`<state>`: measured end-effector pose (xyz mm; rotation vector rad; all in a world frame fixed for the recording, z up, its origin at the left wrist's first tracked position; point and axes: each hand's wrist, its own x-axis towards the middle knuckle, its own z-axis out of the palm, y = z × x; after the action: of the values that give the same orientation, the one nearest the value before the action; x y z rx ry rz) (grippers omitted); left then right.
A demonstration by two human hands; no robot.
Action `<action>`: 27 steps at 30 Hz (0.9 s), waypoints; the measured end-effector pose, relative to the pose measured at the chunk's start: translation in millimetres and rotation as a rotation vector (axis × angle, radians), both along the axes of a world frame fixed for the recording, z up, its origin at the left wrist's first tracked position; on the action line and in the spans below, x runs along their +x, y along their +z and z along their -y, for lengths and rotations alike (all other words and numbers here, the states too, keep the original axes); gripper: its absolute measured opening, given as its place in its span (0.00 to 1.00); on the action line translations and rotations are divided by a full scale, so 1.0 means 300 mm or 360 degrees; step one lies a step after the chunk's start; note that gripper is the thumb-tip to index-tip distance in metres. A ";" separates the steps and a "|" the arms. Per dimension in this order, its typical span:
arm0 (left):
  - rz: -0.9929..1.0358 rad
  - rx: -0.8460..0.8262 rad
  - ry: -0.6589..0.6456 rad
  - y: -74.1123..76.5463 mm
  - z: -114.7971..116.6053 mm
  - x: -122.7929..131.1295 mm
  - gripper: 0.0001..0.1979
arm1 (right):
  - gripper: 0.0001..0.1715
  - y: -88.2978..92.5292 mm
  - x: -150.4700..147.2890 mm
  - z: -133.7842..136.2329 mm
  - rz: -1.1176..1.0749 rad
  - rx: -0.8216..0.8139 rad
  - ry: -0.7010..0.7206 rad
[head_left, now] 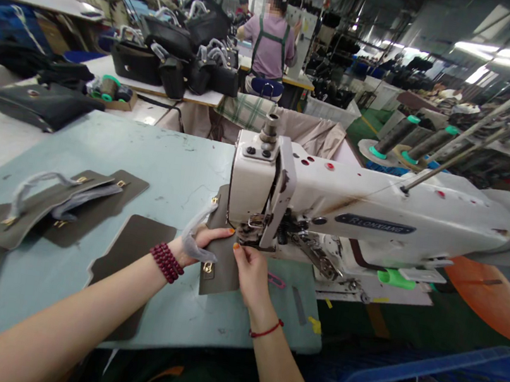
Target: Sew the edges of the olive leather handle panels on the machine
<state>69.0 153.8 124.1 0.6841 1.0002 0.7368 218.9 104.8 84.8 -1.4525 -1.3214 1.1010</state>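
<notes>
A dark grey-brown bag panel sits under the needle area of a white sewing machine. Its handle, wrapped in clear plastic, is fixed by gold-coloured fittings and arches to the left. My left hand reaches through the handle, thumb stretched along the panel toward the presser foot; its other fingers are mostly hidden. On the panel's right edge, just below the presser foot, my right hand grips with thumb and bent fingers. Both thumb tips are close together near the foot.
More panels with wrapped handles lie left on the pale blue table, near a plain panel. Pink snips lie right of my hand. A blue crate stands lower right. A person sits beyond stacked black bags.
</notes>
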 end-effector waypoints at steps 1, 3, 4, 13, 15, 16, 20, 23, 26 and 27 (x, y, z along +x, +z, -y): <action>0.0001 0.0000 0.0000 0.001 -0.001 0.000 0.15 | 0.26 0.000 0.000 0.000 0.0007 0.0005 0.0000; 0.0004 0.0005 -0.0001 -0.003 -0.002 -0.001 0.14 | 0.27 -0.002 -0.001 -0.001 0.0024 0.0015 -0.0002; 0.0008 0.0011 -0.0005 -0.008 -0.003 -0.002 0.14 | 0.27 -0.003 -0.001 -0.001 0.0034 0.0020 -0.0006; 0.0046 0.0060 -0.0020 -0.074 -0.012 -0.005 0.16 | 0.23 0.020 -0.003 0.013 0.0176 0.0078 -0.0036; 0.0056 0.0067 0.0014 -0.071 -0.009 -0.002 0.16 | 0.22 0.030 -0.001 0.022 0.0210 0.0094 -0.0020; 0.0063 0.0065 0.0036 -0.065 -0.005 0.000 0.16 | 0.21 0.034 0.001 0.025 0.0229 0.0102 -0.0009; 0.0112 0.0072 0.0212 -0.034 0.033 0.031 0.19 | 0.19 0.052 0.029 0.021 0.0316 0.0114 0.0054; 0.0127 0.0085 0.0428 -0.022 0.082 0.080 0.20 | 0.20 0.072 0.067 0.004 0.0372 0.0103 0.0119; 0.0109 0.0070 0.0637 -0.029 0.131 0.133 0.21 | 0.19 0.095 0.104 -0.017 0.0418 0.0086 0.0171; 0.0105 0.0059 0.0683 -0.033 0.144 0.147 0.21 | 0.18 0.101 0.115 -0.024 0.0435 0.0081 0.0182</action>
<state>113.0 110.5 114.3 0.4758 1.0875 1.1476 253.3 111.9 115.2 -1.5454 -1.6291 0.9570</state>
